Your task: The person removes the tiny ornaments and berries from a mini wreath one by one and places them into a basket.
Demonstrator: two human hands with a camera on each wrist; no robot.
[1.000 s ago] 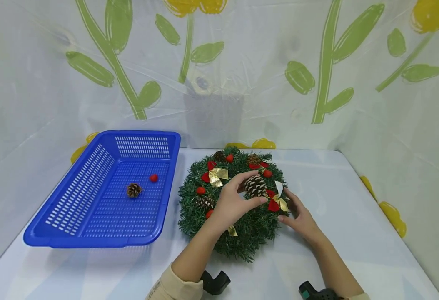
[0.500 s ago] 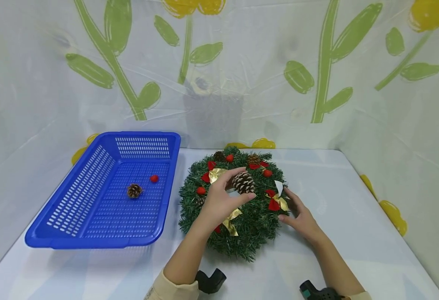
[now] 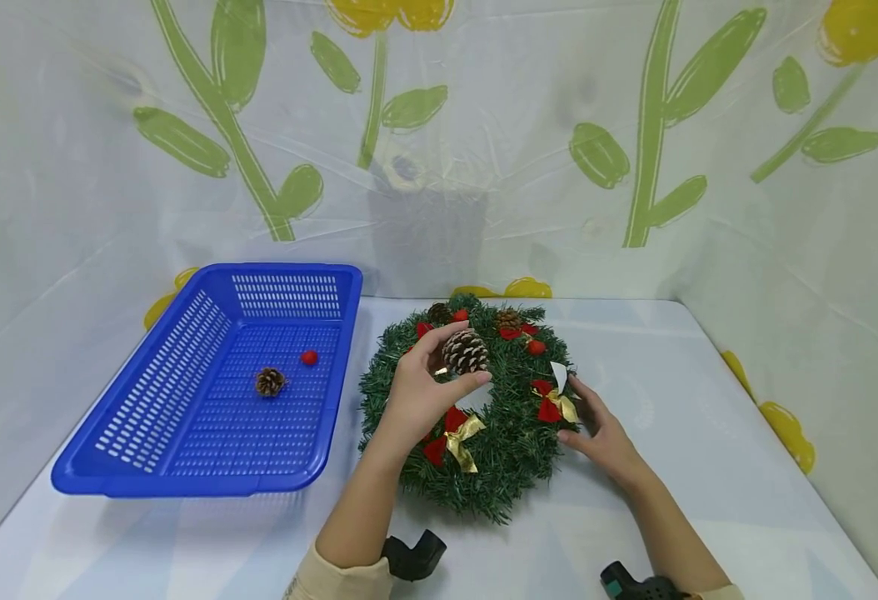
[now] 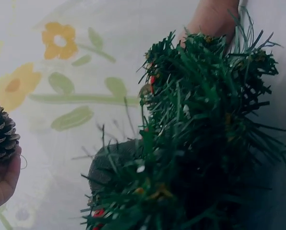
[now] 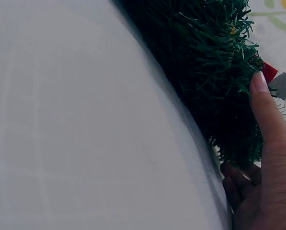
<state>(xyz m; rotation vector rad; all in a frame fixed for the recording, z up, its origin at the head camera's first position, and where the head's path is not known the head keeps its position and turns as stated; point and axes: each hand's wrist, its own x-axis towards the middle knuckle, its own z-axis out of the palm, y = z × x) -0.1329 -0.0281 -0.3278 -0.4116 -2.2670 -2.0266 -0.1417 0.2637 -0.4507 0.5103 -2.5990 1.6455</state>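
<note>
Left hand (image 3: 416, 398) pinches a frosted pine cone (image 3: 465, 352) lifted just above the wreath (image 3: 510, 454) at its eleven o'clock, while the right hand (image 3: 598, 431), fingers straight, steadies the three o'clock rim — a light fingertip hold could likely let the cone drop short of the blue basket (image 3: 147, 475).

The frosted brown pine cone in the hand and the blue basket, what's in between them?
In the head view, only the wreath's green left edge and bare white table separate the frosted brown pine cone, held by the left hand, from the blue plastic basket.
</note>
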